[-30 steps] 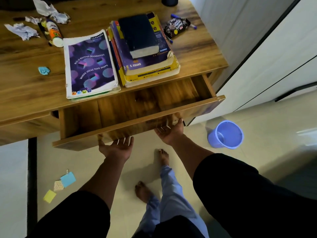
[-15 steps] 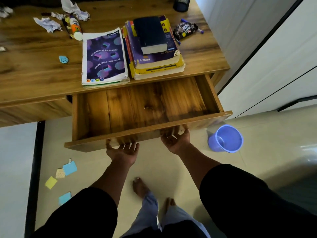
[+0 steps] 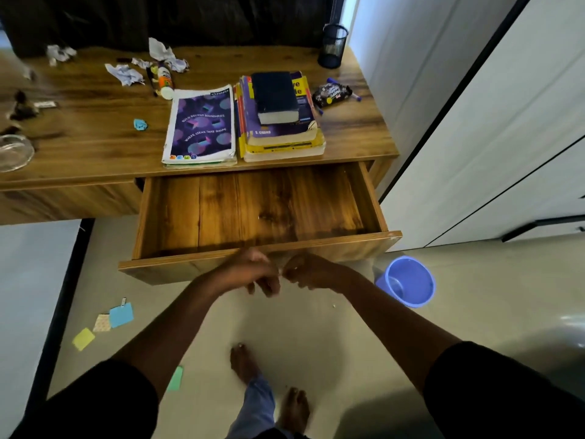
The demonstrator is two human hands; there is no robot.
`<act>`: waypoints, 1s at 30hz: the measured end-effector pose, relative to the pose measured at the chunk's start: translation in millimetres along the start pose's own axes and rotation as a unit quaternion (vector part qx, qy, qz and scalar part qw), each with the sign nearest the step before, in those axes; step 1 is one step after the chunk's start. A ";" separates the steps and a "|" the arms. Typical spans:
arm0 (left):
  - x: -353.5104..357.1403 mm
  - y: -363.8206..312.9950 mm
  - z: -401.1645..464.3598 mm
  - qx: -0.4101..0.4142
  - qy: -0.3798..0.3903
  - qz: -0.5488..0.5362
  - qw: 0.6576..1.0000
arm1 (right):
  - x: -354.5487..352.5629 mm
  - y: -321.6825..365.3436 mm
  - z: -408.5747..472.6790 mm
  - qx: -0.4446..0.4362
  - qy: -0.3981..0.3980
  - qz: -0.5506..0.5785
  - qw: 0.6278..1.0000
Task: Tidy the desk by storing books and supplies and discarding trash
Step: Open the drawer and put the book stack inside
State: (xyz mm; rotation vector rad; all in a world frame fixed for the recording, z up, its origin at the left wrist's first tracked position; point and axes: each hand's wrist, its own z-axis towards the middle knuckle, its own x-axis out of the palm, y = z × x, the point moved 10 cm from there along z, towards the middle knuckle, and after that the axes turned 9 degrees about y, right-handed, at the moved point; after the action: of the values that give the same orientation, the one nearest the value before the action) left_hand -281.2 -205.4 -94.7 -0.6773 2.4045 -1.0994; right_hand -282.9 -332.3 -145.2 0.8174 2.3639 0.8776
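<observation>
Head view, nearest first: two bare feet (image 3: 269,394) on the pale floor, with coloured sticky notes (image 3: 107,321) scattered to the left. Above them the left hand (image 3: 250,274) and right hand (image 3: 308,272) hang close together just in front of the drawer front, fingers loosely curled downward, blurred; neither grips anything that can be made out, and contact with the drawer cannot be confirmed. A blue plastic bin (image 3: 408,282) stands on the floor to the right. The wooden drawer (image 3: 259,213) is pulled out fully, its bare wood bottom showing. On the desk (image 3: 79,137) behind it — a purple-covered notebook (image 3: 201,126) lies flat at the front edge, just beside a stack of books (image 3: 280,118) topped by a dark volume. Further back: a snack wrapper (image 3: 330,94) with a pen (image 3: 356,96) beside it, a glue bottle (image 3: 165,81) on its side, crumpled paper (image 3: 125,74) and a small blue scrap (image 3: 140,124). A black mesh pen holder (image 3: 333,45) stands at the far right corner.
</observation>
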 end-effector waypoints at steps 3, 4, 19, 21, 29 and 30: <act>-55.9 -35.8 -11.4 0.074 -0.188 0.070 0.977 | -32.5 38.0 -18.2 -0.071 -0.042 -0.073 0.994; -69.4 -42.7 -14.0 0.081 -0.237 0.105 0.962 | -46.1 48.1 -22.8 -0.080 -0.075 -0.121 0.987; -55.2 23.7 16.0 -0.116 -0.179 0.249 0.945 | -49.7 34.7 1.0 0.024 -0.105 -0.357 0.928; -53.9 24.9 17.2 -0.129 -0.162 0.265 0.942 | -46.1 29.4 1.9 0.032 -0.103 -0.360 0.927; -37.0 29.5 15.2 -0.166 -0.061 0.249 0.952 | -27.3 22.0 -5.8 0.046 -0.070 -0.316 0.945; -34.2 32.3 15.7 -0.170 -0.052 0.248 0.952 | -24.6 21.6 -7.6 0.044 -0.064 -0.310 0.948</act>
State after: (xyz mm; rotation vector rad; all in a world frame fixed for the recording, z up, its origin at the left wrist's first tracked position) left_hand -253.7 -176.2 -123.9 -0.1935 2.4943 -0.4402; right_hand -262.4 -338.7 -119.3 0.1187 2.3353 0.4408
